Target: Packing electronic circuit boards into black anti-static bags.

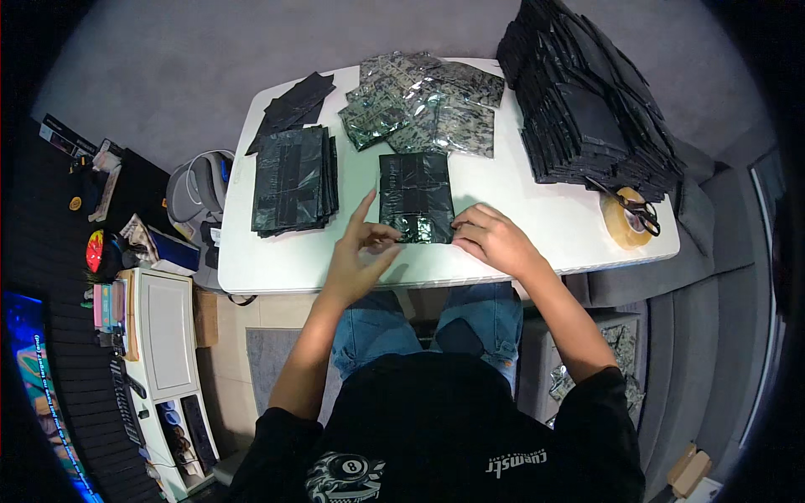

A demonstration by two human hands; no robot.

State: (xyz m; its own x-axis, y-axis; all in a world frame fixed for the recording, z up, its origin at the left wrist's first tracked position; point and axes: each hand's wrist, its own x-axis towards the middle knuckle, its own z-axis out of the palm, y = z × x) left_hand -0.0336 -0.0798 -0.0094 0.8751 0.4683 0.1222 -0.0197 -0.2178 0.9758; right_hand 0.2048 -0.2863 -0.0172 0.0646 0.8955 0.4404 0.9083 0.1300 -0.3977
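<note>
A flat black plastic package (416,195) lies on the white table in front of me, with glossy clear film or tape across it. My left hand (365,248) is at its lower left corner, index finger extended and the other fingers curled near the edge; whether they grip it cannot be told. My right hand (494,239) rests at the package's lower right edge, fingers bent against it. To the left is a stack of similar black packages (292,182). Beyond the package lie several camouflage-patterned packets (421,104) in clear plastic.
A tall pile of black plastic bags (585,113) covers the table's right end. Next to it are a roll of clear packing tape (619,223) and black-handled scissors (643,212). Flat black bags (299,104) lie at the far left. A grey sofa (685,302) stands to the right.
</note>
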